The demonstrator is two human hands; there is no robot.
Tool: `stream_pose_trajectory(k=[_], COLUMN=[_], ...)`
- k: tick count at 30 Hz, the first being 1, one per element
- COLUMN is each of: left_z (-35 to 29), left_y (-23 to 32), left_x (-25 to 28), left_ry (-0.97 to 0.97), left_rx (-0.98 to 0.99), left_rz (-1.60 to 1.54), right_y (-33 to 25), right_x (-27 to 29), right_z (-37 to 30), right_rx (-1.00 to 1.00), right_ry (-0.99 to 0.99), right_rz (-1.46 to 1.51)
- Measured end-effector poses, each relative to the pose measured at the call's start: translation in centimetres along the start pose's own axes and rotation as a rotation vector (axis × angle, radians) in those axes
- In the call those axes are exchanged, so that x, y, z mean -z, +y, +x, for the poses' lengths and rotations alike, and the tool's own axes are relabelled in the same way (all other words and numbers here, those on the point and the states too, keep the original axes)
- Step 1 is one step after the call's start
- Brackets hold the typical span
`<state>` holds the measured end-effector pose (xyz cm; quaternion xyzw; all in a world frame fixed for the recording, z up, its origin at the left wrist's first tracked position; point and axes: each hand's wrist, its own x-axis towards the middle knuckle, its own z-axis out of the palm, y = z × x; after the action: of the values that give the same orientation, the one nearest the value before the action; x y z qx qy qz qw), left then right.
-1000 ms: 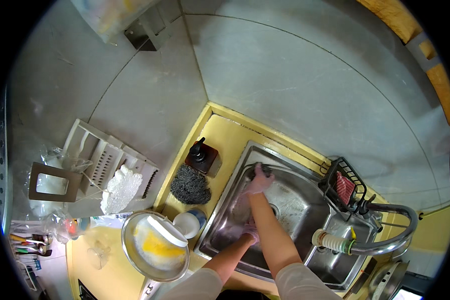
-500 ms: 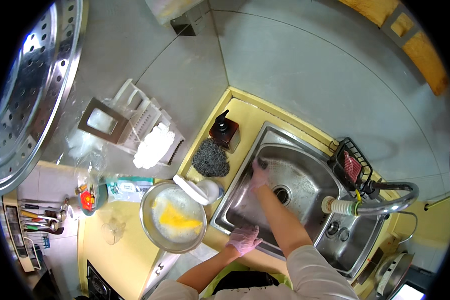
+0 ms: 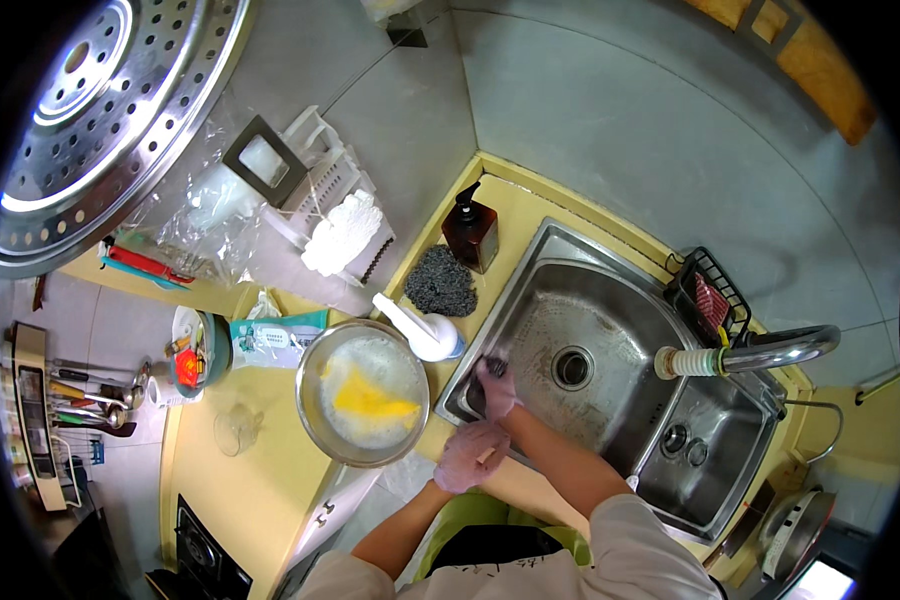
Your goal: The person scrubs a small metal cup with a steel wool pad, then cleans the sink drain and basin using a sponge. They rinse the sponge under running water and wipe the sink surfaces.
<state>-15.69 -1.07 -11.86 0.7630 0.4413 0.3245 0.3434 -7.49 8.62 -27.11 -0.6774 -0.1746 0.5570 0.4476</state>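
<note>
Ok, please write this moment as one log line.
right hand: holds dark scrubber at left edge of sink | left hand: near right wrist | bowl: yellow item in foam

Yellow countertop (image 3: 270, 490) ran round a wall corner; two-basin stainless-steel sink (image 3: 615, 310) was set into it. Near the corner stood a square brown pump bottle (image 3: 473, 240), a curly dark-grey scouring pad (image 3: 440, 283) just beside. Farther left: round metal bowl (image 3: 304, 420) of suds, clear glass cup (image 3: 235, 430), white-and-teal plastic packet (image 3: 275, 340).
</note>
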Motion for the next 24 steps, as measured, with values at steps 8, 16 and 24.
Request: stream_pose_trajectory(k=[8,16,24], left_z=[-3.6,-2.4,2.8], left_y=[-0.4,1.4,-4.5], left_x=[0.2,-0.3,0.9], left_ry=[0.255,0.323,0.189], left_rx=[-0.029,-0.076,0.188], left_rz=[0.136,0.087,0.084], right_y=[-3.1,-4.1,-7.8], right_x=[-0.6,2.0,10.0], right_z=[0.7,-6.4,-4.3], right_rx=[0.175,0.049,0.293], right_ry=[0.244,-0.507,-1.121], right_rz=[-0.16,-0.569,-1.101])
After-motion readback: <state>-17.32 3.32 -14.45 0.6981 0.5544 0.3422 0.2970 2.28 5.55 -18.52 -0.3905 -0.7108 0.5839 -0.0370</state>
